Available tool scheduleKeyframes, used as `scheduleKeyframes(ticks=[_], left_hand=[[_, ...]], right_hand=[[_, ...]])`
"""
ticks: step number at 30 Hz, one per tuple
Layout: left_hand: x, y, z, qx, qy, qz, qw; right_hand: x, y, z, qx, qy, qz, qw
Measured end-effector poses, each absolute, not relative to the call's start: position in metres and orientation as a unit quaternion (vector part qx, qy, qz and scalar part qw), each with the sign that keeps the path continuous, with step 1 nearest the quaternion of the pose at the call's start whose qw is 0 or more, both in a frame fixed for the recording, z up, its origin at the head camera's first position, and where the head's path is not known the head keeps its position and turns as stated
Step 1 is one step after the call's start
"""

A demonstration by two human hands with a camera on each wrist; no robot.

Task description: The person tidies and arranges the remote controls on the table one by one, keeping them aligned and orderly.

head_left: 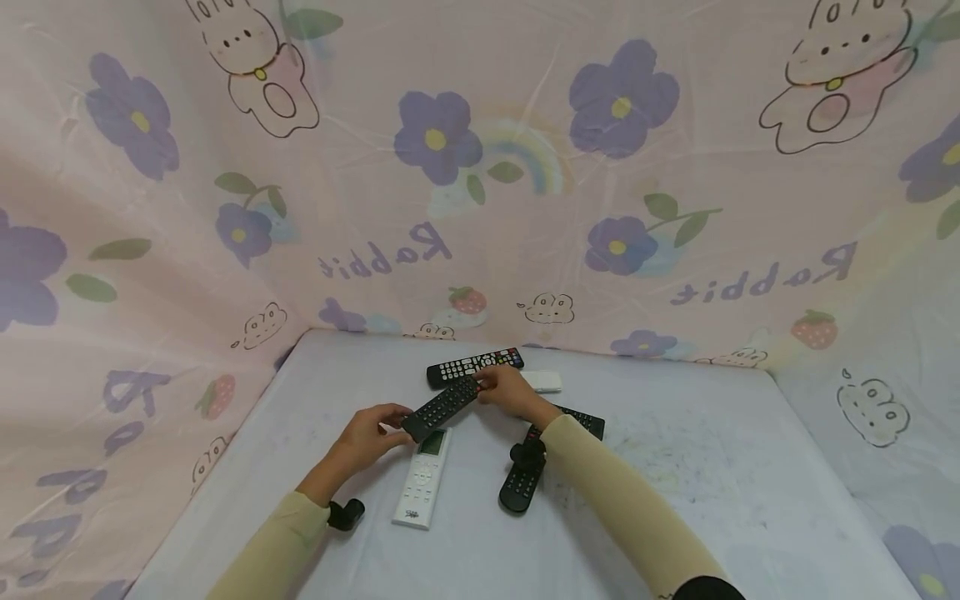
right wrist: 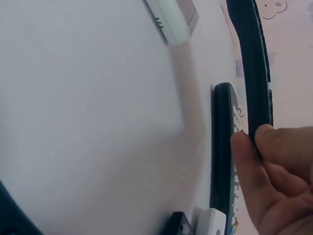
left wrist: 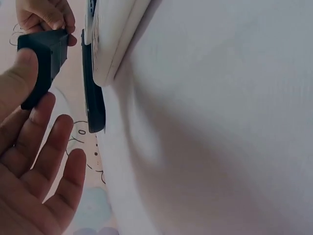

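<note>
A black remote control (head_left: 442,408) is held up slantwise between both hands, its buttons facing up. My left hand (head_left: 365,435) pinches its near end between thumb and fingers; in the left wrist view the other fingers spread loosely below the remote control (left wrist: 54,63). At the far end, my right hand (head_left: 513,390) grips it between thumb and fingertips, as the right wrist view also shows on the remote control's edge (right wrist: 253,73). Beneath the near end lies a white remote control (head_left: 418,490) with a small dark screen. Just behind the held one lies another black remote control (head_left: 453,370) with pale buttons.
A small white item (head_left: 546,382) lies beside the right hand, partly hidden. Under the right forearm are a black remote control (head_left: 519,486) and another black one (head_left: 591,422), both partly covered. A printed cloth (head_left: 525,242) hangs behind the white table (head_left: 712,467).
</note>
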State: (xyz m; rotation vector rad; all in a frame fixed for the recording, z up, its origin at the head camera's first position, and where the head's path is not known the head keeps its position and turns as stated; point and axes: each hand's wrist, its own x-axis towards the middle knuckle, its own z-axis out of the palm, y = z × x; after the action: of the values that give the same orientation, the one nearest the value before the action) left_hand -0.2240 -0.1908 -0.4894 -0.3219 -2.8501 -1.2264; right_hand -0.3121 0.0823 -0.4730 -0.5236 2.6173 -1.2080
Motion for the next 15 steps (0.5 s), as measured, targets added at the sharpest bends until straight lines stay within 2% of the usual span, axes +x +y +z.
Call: scheduleKeyframes(ticks=[4,11,15], left_hand=[[-0.220,-0.188,-0.488,-0.107,-0.912,-0.397,0.004],[-0.215,-0.184,-0.487,-0.131,-0.905,-0.403,0.033],[-0.210,-0.184,-0.485,-0.134,-0.907,-0.398,0.031]], right_hand=[[-0.312,0.082,-0.472,-0.193,0.892,-0.395,0.107],[-0.313,0.083,-0.472,-0.226,0.894,-0.372,0.102],[-0.313,0.085,-0.471,-0.240,0.895,-0.363,0.098]])
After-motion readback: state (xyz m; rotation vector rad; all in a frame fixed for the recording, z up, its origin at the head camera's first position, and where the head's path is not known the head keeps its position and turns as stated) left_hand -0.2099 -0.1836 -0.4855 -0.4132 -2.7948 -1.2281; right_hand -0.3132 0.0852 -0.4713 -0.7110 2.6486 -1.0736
